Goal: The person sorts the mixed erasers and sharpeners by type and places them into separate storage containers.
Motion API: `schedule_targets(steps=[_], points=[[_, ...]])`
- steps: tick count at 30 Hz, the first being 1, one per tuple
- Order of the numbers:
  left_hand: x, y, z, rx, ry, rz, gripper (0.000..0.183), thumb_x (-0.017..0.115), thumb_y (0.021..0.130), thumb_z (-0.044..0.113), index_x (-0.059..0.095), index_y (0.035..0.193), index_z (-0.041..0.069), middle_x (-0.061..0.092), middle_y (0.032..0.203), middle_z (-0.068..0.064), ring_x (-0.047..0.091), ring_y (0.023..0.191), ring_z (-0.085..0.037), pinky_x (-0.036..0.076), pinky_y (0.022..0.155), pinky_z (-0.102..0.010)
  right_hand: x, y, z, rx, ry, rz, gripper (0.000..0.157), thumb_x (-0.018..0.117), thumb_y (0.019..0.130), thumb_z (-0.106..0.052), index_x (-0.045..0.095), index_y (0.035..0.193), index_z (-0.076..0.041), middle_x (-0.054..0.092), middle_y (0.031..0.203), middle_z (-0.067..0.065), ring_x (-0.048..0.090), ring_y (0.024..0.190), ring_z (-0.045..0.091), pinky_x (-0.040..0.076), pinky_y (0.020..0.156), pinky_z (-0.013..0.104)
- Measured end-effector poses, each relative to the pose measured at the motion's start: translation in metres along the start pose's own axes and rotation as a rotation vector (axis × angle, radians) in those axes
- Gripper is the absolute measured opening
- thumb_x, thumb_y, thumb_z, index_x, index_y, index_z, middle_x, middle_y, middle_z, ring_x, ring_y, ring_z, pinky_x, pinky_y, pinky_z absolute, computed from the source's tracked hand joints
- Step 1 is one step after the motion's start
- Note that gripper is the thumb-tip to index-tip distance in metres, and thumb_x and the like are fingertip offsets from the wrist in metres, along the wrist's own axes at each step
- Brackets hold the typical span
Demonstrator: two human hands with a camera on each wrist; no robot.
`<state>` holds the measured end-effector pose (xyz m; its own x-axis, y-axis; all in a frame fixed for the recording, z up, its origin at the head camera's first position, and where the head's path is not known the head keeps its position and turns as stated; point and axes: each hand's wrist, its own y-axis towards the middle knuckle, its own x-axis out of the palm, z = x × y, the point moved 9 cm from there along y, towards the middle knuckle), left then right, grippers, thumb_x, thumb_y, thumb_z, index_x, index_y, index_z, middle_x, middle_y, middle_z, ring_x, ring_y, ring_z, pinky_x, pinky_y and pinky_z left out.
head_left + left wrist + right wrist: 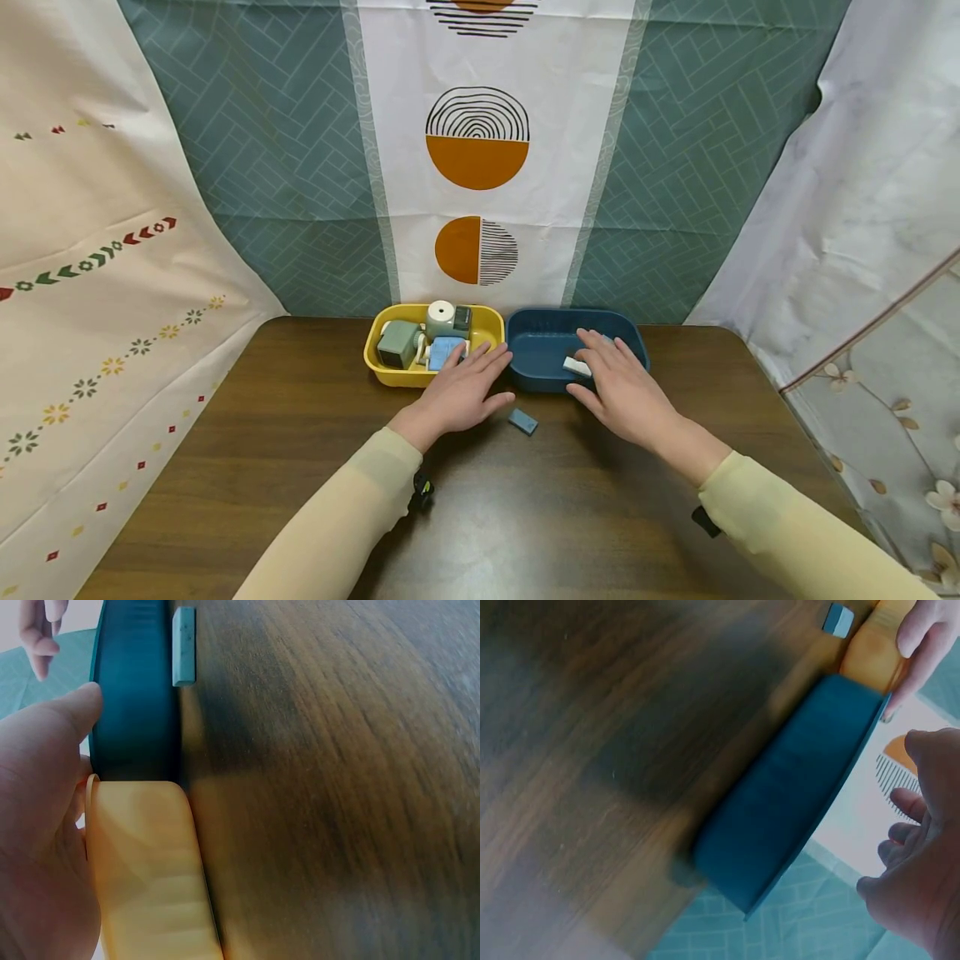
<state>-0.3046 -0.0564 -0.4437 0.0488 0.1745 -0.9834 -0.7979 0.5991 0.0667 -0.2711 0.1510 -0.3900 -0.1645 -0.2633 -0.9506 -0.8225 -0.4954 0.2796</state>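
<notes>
My left hand reaches over the front right corner of a yellow bin, fingers extended and thumb spread, with nothing in its grasp. My right hand hovers over the right part of a dark blue bin, thumb apart from the fingers. A small white block shows beside its fingers, over the blue bin's inside. In the right wrist view nothing shows in that hand. On the table in front of the bins lies a small blue-grey rectangular block, between the two hands.
Inside the yellow bin are a grey-green box-shaped item, a white roll in a pale green holder and a light blue item. The bins stand side by side at the back of the wooden table, close to a hanging patterned cloth.
</notes>
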Motion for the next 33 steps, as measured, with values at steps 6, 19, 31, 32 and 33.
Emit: schedule_targets(steps=[6,19,31,32,33], points=[[0.001,0.0,-0.001,-0.006,0.004,0.0,0.074,0.049,0.115,0.059,0.035,0.175,0.017,0.026,0.182,0.001,0.022,0.168,-0.03,0.005,0.135,-0.059,0.003,-0.003,-0.011,-0.033,-0.02,0.011,0.052,0.076,0.107,-0.036,0.065,0.14,0.003,0.04,0.174,0.021,0.034,0.163,0.038,0.024,0.131,0.064],[0.0,0.0,0.0,-0.001,0.0,0.012,0.074,0.048,0.115,0.059,0.037,0.174,0.016,0.027,0.182,0.0,0.023,0.168,-0.03,0.005,0.135,-0.06,0.014,-0.013,-0.032,-0.1,-0.005,-0.006,0.055,0.079,0.105,-0.038,0.066,0.139,0.003,0.042,0.173,0.02,0.035,0.163,0.038,0.025,0.13,0.063],[0.0,0.001,-0.001,-0.001,0.018,0.022,0.064,0.038,0.12,0.051,0.039,0.173,0.016,0.028,0.181,0.001,0.025,0.167,-0.029,0.008,0.135,-0.059,0.032,-0.017,-0.044,-0.133,0.008,-0.038,0.051,0.08,0.104,-0.04,0.067,0.134,-0.001,0.041,0.173,0.019,0.039,0.161,0.035,0.027,0.13,0.062],[0.0,0.001,-0.001,-0.001,0.019,0.022,0.064,0.039,0.12,0.051,0.039,0.174,0.016,0.028,0.181,0.001,0.025,0.167,-0.029,0.008,0.135,-0.059,0.033,-0.018,-0.045,-0.134,0.011,-0.042,0.051,0.08,0.104,-0.04,0.067,0.134,-0.001,0.041,0.174,0.019,0.038,0.162,0.035,0.026,0.131,0.061],[0.0,0.001,0.0,0.0,0.019,0.023,0.064,0.039,0.12,0.051,0.039,0.174,0.016,0.028,0.181,0.001,0.026,0.167,-0.03,0.008,0.135,-0.059,0.034,-0.017,-0.046,-0.135,0.012,-0.045,0.051,0.081,0.103,-0.04,0.067,0.134,-0.002,0.04,0.174,0.019,0.037,0.162,0.035,0.025,0.131,0.06]])
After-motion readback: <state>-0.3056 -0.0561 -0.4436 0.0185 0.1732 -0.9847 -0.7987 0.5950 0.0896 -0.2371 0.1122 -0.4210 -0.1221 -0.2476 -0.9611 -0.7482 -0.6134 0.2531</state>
